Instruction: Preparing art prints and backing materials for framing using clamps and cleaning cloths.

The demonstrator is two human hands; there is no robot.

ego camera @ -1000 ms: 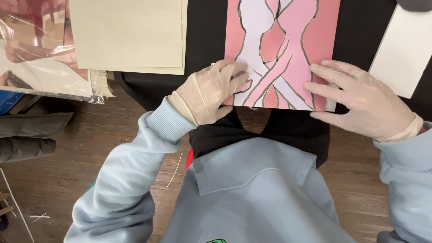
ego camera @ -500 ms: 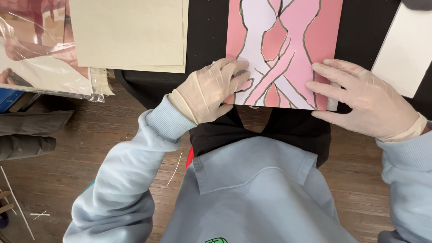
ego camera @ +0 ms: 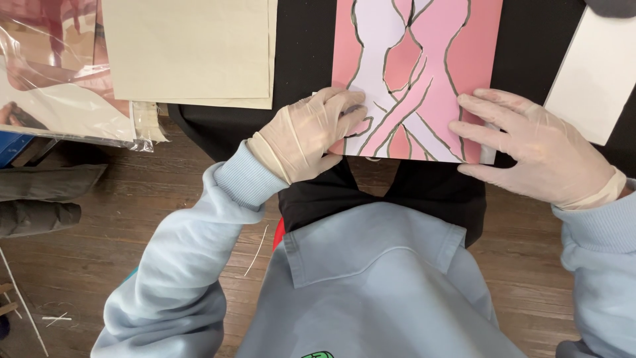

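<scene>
Head view: a gloved left hand [ego camera: 311, 136], fingers curled, presses the near left corner of a pink paper sheet with pale interlaced cut-out shapes [ego camera: 417, 73] on a black table covering [ego camera: 305, 59]. The gloved right hand [ego camera: 530, 149], fingers spread, flattens its right edge. A cream card sheet [ego camera: 189, 50] lies just left, black cloth between them.

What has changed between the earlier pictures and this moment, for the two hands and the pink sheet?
Almost nothing visibly changed. The left hand still presses on the lower left corner of the pink cut-paper sheet, and the right hand still lies flat on its lower right edge. The sheet stays where it was on the black table; nothing was taken or released.
</scene>
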